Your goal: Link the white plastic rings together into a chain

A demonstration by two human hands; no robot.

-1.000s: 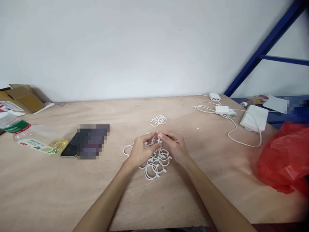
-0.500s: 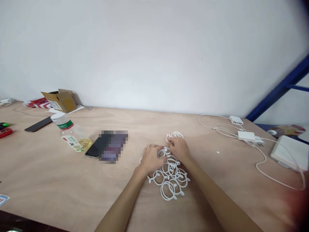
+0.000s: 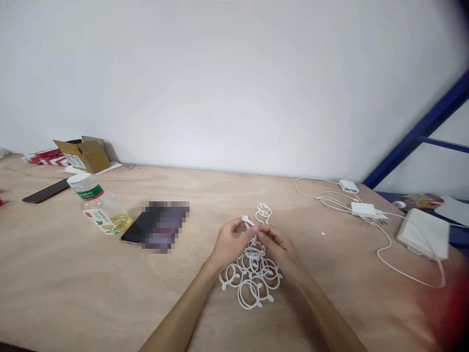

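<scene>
My left hand [image 3: 231, 242] is closed, its thumb and fingers pinching a white ring with small flat tabs [image 3: 247, 221]. My right hand [image 3: 280, 244] meets it at the fingertips, also pinched on this piece; the fingers cover much of it. Just below the hands lies a loose pile of similar white rings [image 3: 252, 274], several of them overlapping on the wooden table [image 3: 176, 303]. Beyond my fingers, a small group of white rings [image 3: 264, 212] lies apart from the larger pile.
On the left are a clear bottle [image 3: 97, 208], a phone [image 3: 134, 230], a dark flat slab [image 3: 47, 189] and an open cardboard box [image 3: 86, 156]. White cables [image 3: 331, 198], a charger [image 3: 363, 210] and a white box [image 3: 423, 234] are on the right. A wall backs the table.
My right hand has drawn back from the far ring group to my left hand. Both now hold a white ring raised above the pile. The view has shifted slightly.
</scene>
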